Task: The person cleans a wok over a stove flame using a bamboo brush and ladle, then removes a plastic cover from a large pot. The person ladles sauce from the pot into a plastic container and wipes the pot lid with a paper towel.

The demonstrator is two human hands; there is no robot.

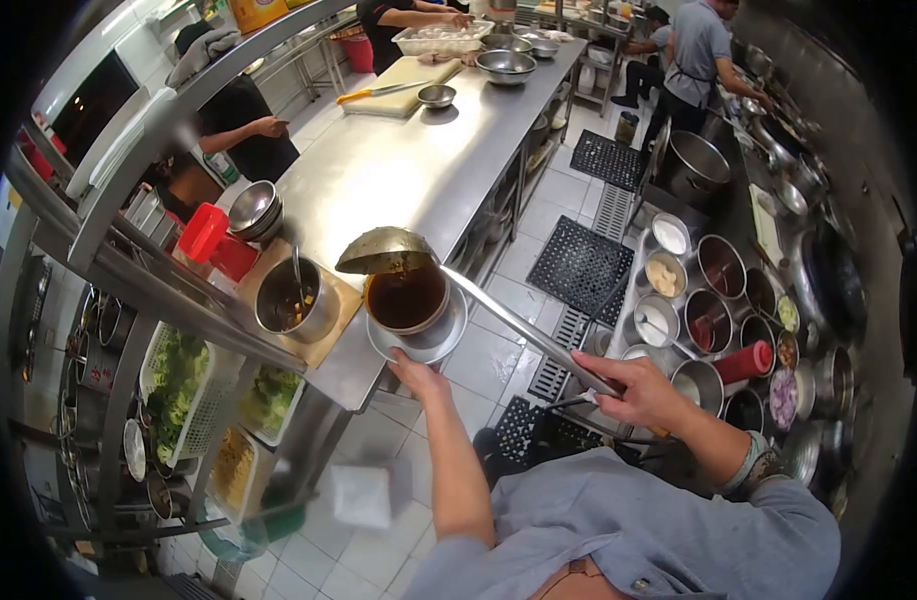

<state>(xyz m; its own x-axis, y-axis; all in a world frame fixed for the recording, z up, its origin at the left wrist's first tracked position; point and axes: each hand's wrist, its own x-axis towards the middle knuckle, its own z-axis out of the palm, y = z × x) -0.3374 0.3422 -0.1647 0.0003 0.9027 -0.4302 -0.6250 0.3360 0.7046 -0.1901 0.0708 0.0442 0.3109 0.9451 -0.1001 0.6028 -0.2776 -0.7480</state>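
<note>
My left hand (pixel 419 376) holds the rim of a white plate (pixel 445 345) from below, just off the table's near corner. On the plate stands a bowl (pixel 407 327) filled with dark brown soup (pixel 404 295). My right hand (pixel 634 389) is closed around the long handle of a metal ladle (pixel 384 243). The ladle's head is tipped over the bowl, and bits of food and liquid show at its lower edge. Left of the bowl, a steel pot (pixel 297 305) with a spoon in it sits on a wooden board (pixel 344 322).
A steel table (pixel 379 200) runs ahead, with a cutting board (pixel 404 88), knife (pixel 384 92) and metal bowls (pixel 506 66). Seasoning pots (pixel 721 265) line my right. Vegetable baskets (pixel 204 415) are below left. Co-workers (pixel 701 60) stand farther off. Black mats (pixel 581 268) cover parts of the floor.
</note>
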